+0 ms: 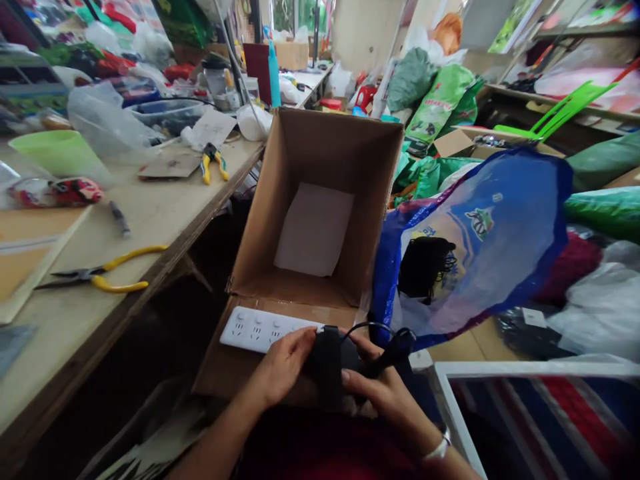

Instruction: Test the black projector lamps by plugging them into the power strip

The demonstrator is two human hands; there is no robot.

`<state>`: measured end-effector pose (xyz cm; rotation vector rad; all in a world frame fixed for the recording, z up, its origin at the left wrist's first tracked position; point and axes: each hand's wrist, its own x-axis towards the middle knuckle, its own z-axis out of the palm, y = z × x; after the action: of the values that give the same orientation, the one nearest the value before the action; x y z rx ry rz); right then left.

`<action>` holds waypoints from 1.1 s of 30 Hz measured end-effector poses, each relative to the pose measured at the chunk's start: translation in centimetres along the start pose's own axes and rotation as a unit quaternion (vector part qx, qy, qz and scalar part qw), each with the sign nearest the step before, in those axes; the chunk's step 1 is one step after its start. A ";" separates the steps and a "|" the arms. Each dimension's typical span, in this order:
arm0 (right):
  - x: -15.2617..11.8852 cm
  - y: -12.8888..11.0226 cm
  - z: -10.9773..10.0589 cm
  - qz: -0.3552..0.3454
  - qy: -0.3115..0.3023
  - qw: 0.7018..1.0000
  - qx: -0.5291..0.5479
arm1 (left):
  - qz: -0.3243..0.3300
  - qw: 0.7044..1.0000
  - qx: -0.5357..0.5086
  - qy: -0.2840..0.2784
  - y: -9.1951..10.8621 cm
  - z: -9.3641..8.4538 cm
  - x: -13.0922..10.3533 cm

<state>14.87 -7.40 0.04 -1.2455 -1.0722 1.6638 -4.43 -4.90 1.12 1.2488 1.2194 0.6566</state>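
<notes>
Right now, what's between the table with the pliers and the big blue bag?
In the head view, it's an open cardboard box, with a pale sheet inside it and a white power strip at its near side.

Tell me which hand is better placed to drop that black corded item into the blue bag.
Likely the right hand. Both hands hold the black corded item, but the right is nearer the blue bag, which gapes open on that side. The left hand is farther over, by the white power strip.

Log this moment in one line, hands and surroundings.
left hand: holding black device | right hand: same device, black cable alongside | ahead: white power strip, open cardboard box
</notes>
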 end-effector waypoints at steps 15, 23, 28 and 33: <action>0.4 0.2 -2.4 0.054 -0.041 0.997 -0.028 | -0.056 0.972 -0.216 -0.079 -1.2 -1.6 -0.7; 1.2 0.2 -3.2 0.022 -0.036 0.997 -0.070 | -0.112 0.951 -0.290 -0.005 -5.1 -0.4 -0.8; 1.5 -0.3 -5.3 -0.016 -0.111 0.993 -0.047 | -0.135 0.934 -0.332 -0.010 -3.0 -0.3 -2.1; 1.0 -0.2 -6.2 -0.021 -0.095 0.973 -0.208 | -0.123 0.916 -0.380 0.024 0.8 -2.8 -2.8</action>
<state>20.65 -5.39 -1.11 -1.3243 -1.6167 1.5999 -7.65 -6.24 3.10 0.4225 0.9840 0.8637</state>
